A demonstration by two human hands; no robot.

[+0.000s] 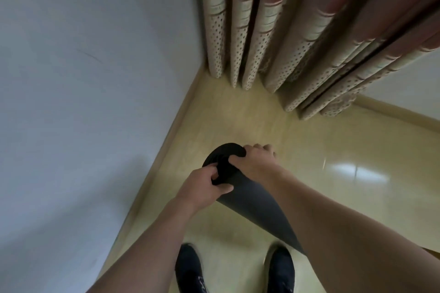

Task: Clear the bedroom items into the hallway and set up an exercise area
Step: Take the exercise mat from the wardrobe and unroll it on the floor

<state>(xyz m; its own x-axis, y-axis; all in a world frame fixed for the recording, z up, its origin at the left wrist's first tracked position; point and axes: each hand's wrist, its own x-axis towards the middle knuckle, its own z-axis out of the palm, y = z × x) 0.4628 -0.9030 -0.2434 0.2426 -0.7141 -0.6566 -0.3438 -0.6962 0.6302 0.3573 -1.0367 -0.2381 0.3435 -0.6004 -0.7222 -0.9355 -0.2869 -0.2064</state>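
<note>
A rolled dark grey exercise mat (254, 202) stands on end in front of me, tilted, its black top end near the centre of the head view. My left hand (204, 184) grips the near side of the roll's top, fingers curled into the end. On the far right side of the same end, my right hand (256, 162) is closed over the rim. The mat's lower end is hidden behind my right forearm.
I stand in a room corner on a glossy beige floor (333, 173). A white wall (83, 102) runs along the left with a beige skirting board. Pink and cream curtains (273, 43) hang down to the floor ahead. My dark shoes (282, 269) show at the bottom.
</note>
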